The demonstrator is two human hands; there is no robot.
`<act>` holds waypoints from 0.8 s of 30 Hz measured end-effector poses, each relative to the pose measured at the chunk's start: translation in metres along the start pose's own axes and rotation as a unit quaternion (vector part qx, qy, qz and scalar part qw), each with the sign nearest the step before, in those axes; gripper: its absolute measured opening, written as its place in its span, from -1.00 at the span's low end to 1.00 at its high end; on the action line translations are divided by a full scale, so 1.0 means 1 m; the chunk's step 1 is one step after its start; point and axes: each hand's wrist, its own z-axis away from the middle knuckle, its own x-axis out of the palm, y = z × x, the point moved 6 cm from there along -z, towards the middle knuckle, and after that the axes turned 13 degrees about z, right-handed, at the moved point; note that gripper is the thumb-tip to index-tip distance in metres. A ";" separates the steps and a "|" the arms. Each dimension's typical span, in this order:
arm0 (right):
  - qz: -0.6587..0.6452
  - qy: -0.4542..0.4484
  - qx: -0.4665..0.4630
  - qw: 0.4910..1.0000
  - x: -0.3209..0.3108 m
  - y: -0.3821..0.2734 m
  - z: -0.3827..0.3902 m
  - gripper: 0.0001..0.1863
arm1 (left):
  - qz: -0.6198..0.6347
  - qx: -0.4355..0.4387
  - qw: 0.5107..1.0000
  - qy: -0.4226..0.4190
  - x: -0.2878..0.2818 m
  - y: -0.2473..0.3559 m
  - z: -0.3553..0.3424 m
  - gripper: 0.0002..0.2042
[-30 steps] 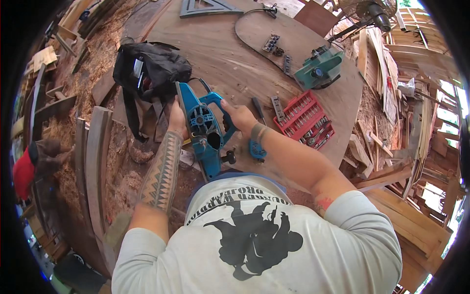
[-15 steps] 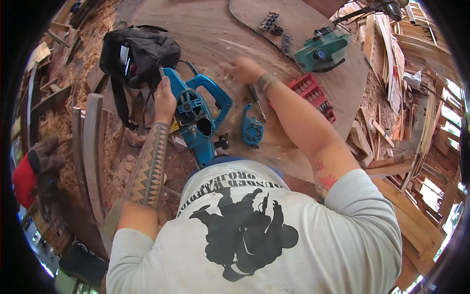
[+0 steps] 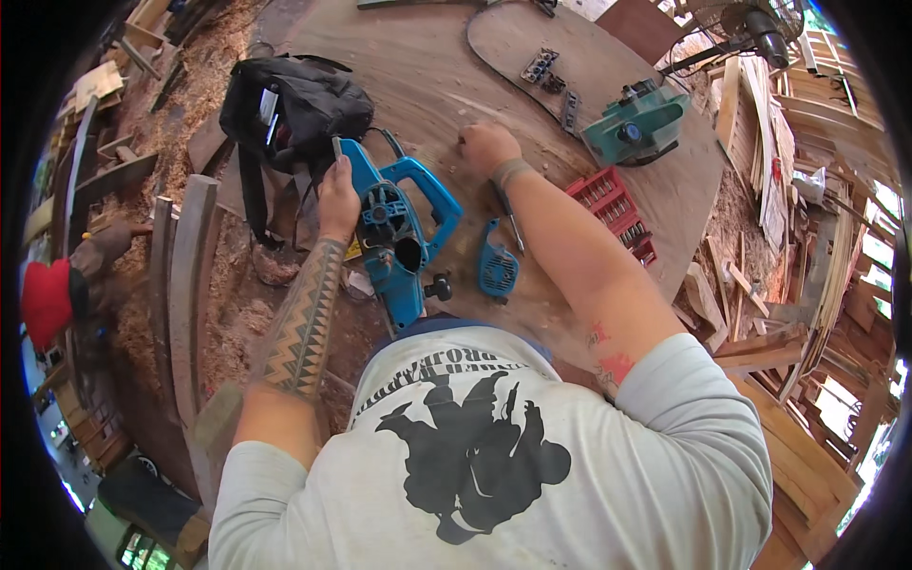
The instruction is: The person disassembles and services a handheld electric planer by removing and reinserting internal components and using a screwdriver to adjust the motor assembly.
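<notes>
While the left hand [image 3: 338, 195] fingers clamp the blue power tool [image 3: 394, 237], the right hand [image 3: 486, 147] fingers curl together beside the red bit case [image 3: 616, 211].

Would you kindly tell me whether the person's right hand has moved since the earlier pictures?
Yes: the right hand left the blue power tool, going up the wooden tabletop, away from the red bit case.

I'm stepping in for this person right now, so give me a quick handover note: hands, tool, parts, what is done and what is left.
Left hand: on the rear of the blue power tool, steadying it on the round wooden table.
Right hand: fist resting on the table, away from the tool; whether it holds something is unclear.
Blue cover lies off, beside the tool. Red bit case open at right; black bag behind.
Done: cover removed. Left: the open tool and loose cover.
</notes>
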 end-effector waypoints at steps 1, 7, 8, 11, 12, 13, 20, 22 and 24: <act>-0.009 -0.006 0.010 1.000 0.001 -0.007 -0.001 -0.74 | -0.002 0.001 1.000 0.004 -0.009 0.000 0.002 -0.41; 0.060 -0.011 0.013 0.998 0.038 0.030 0.008 -0.73 | 0.048 0.057 0.996 0.039 -0.022 0.031 0.007 -0.43; 0.081 -0.016 0.010 0.997 0.042 0.041 0.011 -0.72 | 0.058 0.070 0.995 0.029 -0.024 0.043 0.009 -0.43; 0.025 -0.043 0.003 0.999 0.000 -0.007 0.025 -0.71 | 0.031 0.155 0.986 0.059 -0.081 0.056 0.039 -0.47; 0.030 -0.034 0.010 0.999 -0.010 -0.001 0.029 -0.71 | 0.045 0.131 0.989 0.050 -0.082 0.081 0.044 -0.52; -0.079 0.013 0.039 0.996 -0.022 0.006 0.031 -0.70 | 0.056 0.107 0.992 0.040 -0.083 0.097 0.049 -0.56; -0.795 -0.009 -0.057 0.604 -0.180 -0.086 0.144 -0.59 | 0.110 0.261 0.953 -0.110 -0.095 0.244 0.108 -0.74; -0.808 -0.011 -0.089 0.582 -0.211 -0.114 0.179 -0.59 | 0.141 0.287 0.938 -0.132 -0.097 0.279 0.125 -0.75; -0.825 -0.019 -0.195 0.530 -0.237 -0.141 0.207 -0.57 | 0.172 0.312 0.922 -0.154 -0.100 0.307 0.135 -0.76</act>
